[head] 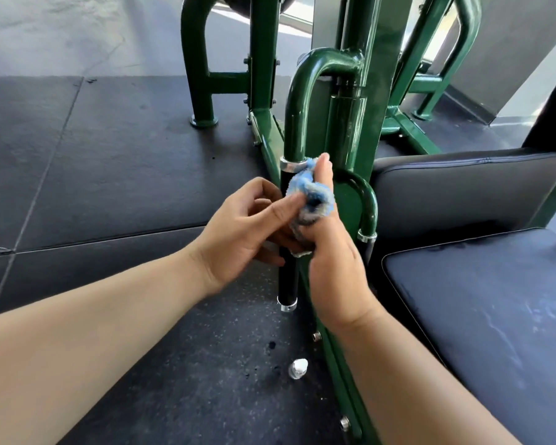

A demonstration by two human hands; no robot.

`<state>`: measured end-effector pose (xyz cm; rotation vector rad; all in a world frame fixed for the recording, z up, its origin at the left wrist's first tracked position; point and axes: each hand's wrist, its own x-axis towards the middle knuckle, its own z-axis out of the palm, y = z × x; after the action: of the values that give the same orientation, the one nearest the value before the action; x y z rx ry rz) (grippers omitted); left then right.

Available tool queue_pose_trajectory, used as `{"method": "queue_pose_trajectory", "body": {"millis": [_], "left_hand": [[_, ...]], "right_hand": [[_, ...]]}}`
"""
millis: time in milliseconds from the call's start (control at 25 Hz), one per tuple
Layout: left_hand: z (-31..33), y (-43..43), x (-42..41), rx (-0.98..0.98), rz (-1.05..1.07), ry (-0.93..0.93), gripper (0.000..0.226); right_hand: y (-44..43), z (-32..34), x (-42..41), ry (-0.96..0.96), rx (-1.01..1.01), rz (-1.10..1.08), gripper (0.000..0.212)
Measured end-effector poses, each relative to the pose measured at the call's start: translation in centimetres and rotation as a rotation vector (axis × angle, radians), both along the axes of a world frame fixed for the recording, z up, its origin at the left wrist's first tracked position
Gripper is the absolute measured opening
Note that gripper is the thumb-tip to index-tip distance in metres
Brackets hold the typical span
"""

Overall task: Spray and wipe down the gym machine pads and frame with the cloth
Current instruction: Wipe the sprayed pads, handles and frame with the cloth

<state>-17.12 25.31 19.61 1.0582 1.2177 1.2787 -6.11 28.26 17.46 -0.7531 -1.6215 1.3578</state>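
Observation:
A bunched blue and grey cloth [308, 197] sits in front of the black grip [288, 277] of a green machine handle [297, 123]. My right hand [331, 252] holds the cloth, which is wrapped over its fingers against the handle. My left hand [247, 226] pinches the cloth's left edge between thumb and fingers. The dark seat pad [488, 303], showing wet streaks, lies to the right, with the back pad [463, 191] standing behind it. The green frame [360, 91] rises behind the handle.
A small white object [298, 368], possibly a spray bottle top, lies on the black rubber floor [109, 155] beside the frame's bolted base rail [337, 374]. Dark wet spots dot the floor near it. More green frame legs [203, 91] stand further back.

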Motion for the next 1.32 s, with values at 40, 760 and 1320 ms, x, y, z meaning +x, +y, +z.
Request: {"method": "queue_pose_trajectory", "body": {"millis": [40, 760, 1320], "left_hand": [[0.3, -0.3, 0.2, -0.033, 0.003, -0.002, 0.035], [-3.2, 3.4, 3.1, 0.268, 0.523, 0.566, 0.056], [-7.7, 1.9, 2.9, 0.073, 0.493, 0.436, 0.046]], "right_hand": [[-0.2, 0.1, 0.7, 0.014, -0.023, 0.065, 0.062], [3.4, -4.5, 2.8, 0.026, -0.935, 0.037, 0.051], [3.2, -8.2, 3.1, -0.039, -1.201, -0.018, 0.044]]}}
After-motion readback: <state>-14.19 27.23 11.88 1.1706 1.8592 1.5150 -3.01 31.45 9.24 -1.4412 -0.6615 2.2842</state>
